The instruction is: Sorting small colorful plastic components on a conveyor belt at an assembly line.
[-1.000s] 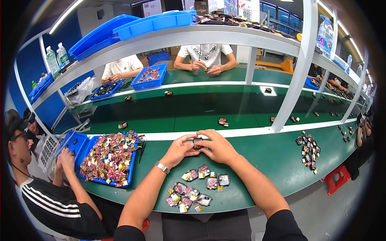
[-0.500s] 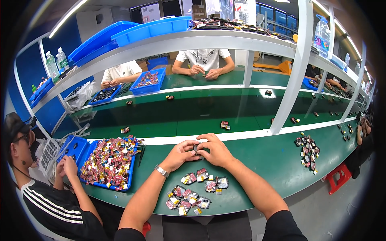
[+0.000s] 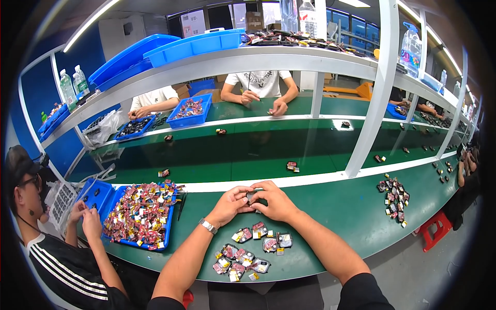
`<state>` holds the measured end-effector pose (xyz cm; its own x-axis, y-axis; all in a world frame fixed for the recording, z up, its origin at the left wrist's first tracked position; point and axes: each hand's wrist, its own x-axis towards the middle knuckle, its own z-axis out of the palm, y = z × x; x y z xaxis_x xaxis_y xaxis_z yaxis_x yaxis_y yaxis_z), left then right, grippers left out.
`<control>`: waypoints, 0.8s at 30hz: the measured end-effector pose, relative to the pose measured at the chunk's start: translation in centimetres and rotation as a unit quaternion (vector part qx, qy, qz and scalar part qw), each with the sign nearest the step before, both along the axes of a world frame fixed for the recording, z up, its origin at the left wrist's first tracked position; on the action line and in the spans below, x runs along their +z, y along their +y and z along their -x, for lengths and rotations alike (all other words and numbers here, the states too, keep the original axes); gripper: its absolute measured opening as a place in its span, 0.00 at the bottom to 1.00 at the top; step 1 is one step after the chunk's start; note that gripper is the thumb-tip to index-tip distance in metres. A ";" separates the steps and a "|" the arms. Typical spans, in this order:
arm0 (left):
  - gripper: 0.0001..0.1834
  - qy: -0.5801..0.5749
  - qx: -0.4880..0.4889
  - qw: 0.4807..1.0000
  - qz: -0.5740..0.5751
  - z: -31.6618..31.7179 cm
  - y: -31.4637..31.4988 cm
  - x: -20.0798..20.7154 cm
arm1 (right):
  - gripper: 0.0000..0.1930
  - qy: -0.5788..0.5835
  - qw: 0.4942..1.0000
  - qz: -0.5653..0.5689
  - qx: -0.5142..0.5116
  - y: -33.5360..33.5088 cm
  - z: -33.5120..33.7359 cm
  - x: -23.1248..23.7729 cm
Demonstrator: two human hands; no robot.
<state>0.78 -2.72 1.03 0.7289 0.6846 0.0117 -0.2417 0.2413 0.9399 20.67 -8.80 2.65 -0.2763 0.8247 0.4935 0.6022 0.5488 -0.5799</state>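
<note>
Over the green table (image 3: 320,206), my left hand (image 3: 231,205) and my right hand (image 3: 275,203) meet with a small dark casing (image 3: 251,196) pinched between their fingertips. Fingers cover most of it, so its details are hidden. Just below my hands lies a loose group of small electronic assemblies (image 3: 243,258), with red circuit boards, white and yellow pieces and dark or clear casings. A metal-banded watch (image 3: 208,226) is on my left wrist.
Left of my arms stands a blue tray (image 3: 168,227) heaped with red boards, with dark tweezers (image 3: 182,204) beside it. A co-worker (image 3: 67,258) sits at far left. More assemblies (image 3: 395,199) lie to the right. Ahead are a white rail and a shelf post (image 3: 380,93).
My hands stay together around the casing, with the fingers slightly shifted. Across the table, a co-worker's hands have moved apart. Parts on the far green strip have shifted slightly in view.
</note>
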 end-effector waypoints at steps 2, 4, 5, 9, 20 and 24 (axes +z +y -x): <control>0.17 0.003 0.004 1.000 -0.001 0.1 -0.1 0.0 | 0.04 -0.019 1.000 -0.012 0.007 0.0 0.1 -0.1; 0.16 -0.009 0.001 1.000 0.010 -0.1 -0.1 0.0 | 0.04 0.030 0.999 -0.037 -0.015 0.2 0.2 -0.3; 0.16 -0.010 0.000 1.000 0.009 -0.1 0.0 -0.1 | 0.04 0.029 0.999 -0.039 -0.016 0.2 0.5 -0.4; 0.17 0.006 0.004 1.000 0.011 0.1 0.3 -0.6 | 0.05 0.052 0.994 -0.056 -0.071 -0.1 1.6 -0.8; 0.17 0.001 0.008 1.000 0.014 0.1 0.2 -0.6 | 0.06 0.067 0.993 -0.061 -0.077 0.0 1.8 -1.5; 0.17 0.002 0.016 1.000 0.006 -0.2 0.2 -0.7 | 0.07 0.072 0.991 -0.063 -0.089 0.1 2.0 -1.7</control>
